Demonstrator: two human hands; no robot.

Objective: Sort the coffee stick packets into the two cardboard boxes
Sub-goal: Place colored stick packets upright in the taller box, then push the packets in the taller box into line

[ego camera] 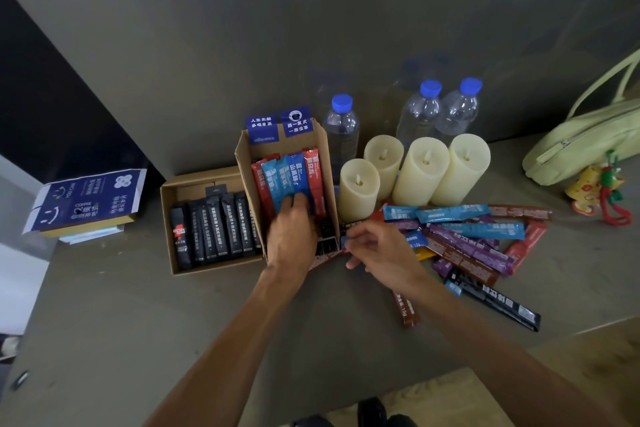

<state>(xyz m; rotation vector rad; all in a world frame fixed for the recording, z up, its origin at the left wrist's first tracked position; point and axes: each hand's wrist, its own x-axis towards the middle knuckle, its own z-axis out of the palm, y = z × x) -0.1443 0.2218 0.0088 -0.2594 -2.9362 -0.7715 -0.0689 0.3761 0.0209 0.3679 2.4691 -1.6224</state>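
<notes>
Head view: on the grey counter [138, 322], four pillar candles [420, 170] stand at 3 o'clock of the tall cardboard box [242, 156], just beside it. Three blue-capped water bottles [419, 114] stand behind them at 12 o'clock. A green bag [588, 142] with a red and yellow charm [599, 194] lies far out at 3 o'clock, and a stack of blue printed cartons [86, 198] sits at 9 o'clock. The candles close off the far edge of the pile of loose packets [467, 239], which lies at 4 o'clock of the tall box, most of their long axes running roughly 9 to 3 and crossing one another. The low cardboard box [188, 191] touches the tall one on its 9 o'clock side and holds black packets [214, 229] laid side by side, long axes 12 to 6. In the tall box, red and blue upright packets [294, 173] lean with their tops toward 12 o'clock. The left hand [292, 232] reaches into this box, fingertips bent onto the lower ends of the blue ones; whether it grips or only presses them I cannot tell. The right hand [377, 246], at the box's 4 o'clock corner, pinches the end of a loose blue packet [344, 241] between thumb and forefinger; the rest of that packet is hidden under the hand.
</notes>
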